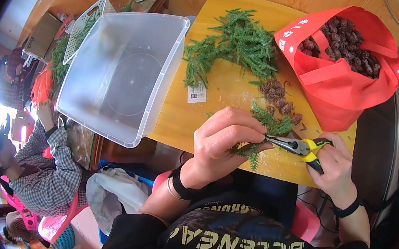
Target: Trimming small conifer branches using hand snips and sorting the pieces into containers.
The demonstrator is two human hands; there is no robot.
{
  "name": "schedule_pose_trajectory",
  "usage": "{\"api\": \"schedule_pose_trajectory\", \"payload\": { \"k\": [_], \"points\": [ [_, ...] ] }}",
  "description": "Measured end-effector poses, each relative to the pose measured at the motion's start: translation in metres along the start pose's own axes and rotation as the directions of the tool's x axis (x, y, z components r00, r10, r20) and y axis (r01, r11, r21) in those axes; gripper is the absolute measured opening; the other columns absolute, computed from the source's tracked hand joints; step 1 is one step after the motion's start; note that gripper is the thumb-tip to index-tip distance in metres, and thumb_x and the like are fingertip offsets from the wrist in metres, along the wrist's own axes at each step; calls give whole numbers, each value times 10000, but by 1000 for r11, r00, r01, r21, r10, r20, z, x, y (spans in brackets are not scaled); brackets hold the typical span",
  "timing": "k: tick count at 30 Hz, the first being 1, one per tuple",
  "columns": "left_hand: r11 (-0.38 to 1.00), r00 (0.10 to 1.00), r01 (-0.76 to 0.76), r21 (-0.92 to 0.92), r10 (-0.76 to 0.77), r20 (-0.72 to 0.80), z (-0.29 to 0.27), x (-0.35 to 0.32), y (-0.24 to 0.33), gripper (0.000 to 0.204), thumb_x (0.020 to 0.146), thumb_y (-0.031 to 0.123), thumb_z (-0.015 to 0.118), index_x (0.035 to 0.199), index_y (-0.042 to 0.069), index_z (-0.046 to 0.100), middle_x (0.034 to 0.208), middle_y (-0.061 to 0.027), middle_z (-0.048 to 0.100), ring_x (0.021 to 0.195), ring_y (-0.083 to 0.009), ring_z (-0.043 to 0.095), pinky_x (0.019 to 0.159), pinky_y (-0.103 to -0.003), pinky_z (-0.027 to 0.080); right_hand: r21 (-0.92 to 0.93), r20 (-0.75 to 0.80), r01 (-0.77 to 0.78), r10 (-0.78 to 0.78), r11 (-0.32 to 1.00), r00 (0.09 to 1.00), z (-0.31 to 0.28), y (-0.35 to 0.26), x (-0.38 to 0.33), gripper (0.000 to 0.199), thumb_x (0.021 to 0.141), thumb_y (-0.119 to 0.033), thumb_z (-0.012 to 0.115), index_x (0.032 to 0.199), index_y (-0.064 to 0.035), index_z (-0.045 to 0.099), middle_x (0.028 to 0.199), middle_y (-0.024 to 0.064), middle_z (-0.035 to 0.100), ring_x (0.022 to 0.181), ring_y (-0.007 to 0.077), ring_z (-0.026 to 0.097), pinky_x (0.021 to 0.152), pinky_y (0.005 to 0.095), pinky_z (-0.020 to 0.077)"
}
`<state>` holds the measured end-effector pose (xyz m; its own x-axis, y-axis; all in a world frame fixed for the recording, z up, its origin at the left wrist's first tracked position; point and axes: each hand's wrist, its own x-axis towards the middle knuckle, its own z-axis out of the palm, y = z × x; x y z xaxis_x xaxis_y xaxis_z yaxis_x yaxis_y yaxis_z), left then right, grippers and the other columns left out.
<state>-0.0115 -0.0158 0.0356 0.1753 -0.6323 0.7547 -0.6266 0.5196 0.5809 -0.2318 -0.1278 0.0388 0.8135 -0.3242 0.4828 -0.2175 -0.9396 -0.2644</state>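
My left hand pinches a green artificial pine sprig at the table's near edge. Closed round the yellow-and-black handles of a pair of long-nose pliers is my right hand. The pliers' jaws point left and meet the sprig at my left fingertips; the exact spot they grip is covered by the fingers. Just beyond my hands lie several loose brown pine cones. Farther back on the table is a heap of green pine sprigs.
A red bag full of pine cones stands at the table's right. To the left is a clear plastic bin. A small white label lies on the yellow table. A co-worker in a checked shirt sits at far left.
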Motion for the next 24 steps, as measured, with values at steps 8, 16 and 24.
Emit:
{"api": "schedule_pose_trajectory", "payload": {
  "k": [8,16,24],
  "points": [
    [990,994,-104,94,107,-25,-1,2,-3,332,563,54,821,800,54,589,796,-77,625,724,-241,601,637,-328,499,108,-15,-2,4,994,1000,0,-3,7,236,552,-39,738,717,32,584,737,148,584,897,375,586,724,399,486],
    [962,979,-201,185,204,0,-4,-1,-3,295,578,5,767,815,56,600,831,-82,619,732,-254,591,643,-345,499,105,-39,-16,21,994,999,3,-5,6,227,574,-52,745,704,27,577,728,137,584,896,380,584,721,400,485],
    [960,980,-194,200,198,1,-5,-2,-2,318,567,18,763,840,61,606,836,-75,615,749,-255,589,659,-348,498,127,-29,-19,23,992,999,6,-2,5,214,585,-58,735,710,17,578,725,127,581,865,357,583,695,380,478]
  ]
}}
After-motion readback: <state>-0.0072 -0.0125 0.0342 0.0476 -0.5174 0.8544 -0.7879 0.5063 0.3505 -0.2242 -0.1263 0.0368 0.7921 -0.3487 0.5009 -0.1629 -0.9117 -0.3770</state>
